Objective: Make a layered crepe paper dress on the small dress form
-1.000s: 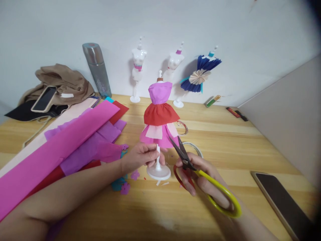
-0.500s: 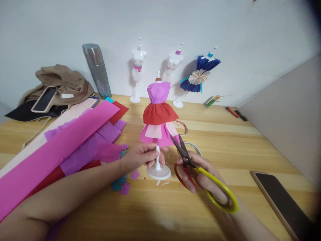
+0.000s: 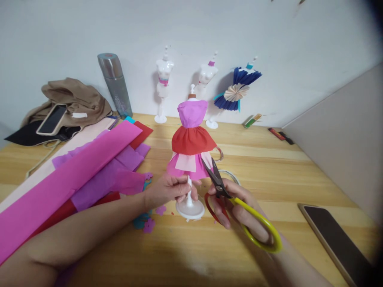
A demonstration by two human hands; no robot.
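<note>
My left hand [image 3: 173, 189] grips the white stem of a small dress form [image 3: 189, 211], just above its round base. The form wears a paper dress [image 3: 193, 137] with a purple bodice, a red upper skirt and a pink lower layer with pale pink panels. In my right hand [image 3: 239, 203] are scissors [image 3: 220, 187] with dark blades and yellow and red handles. Their blades are parted, and the tips lie close to the right side of the pink hem; whether they touch it I cannot tell.
Coloured crepe paper [image 3: 72, 175] is piled at the left, with paper flowers [image 3: 149, 226] beside it. Behind stand a flask [image 3: 115, 85], two bare dress forms [image 3: 164, 75] and one in a blue dress [image 3: 239, 89]. A phone [image 3: 332, 235] lies at right; tape [image 3: 230, 175] sits behind the scissors.
The dress form has tilted slightly toward me and its top has shifted a little right. My right hand and the scissors have moved slightly left.
</note>
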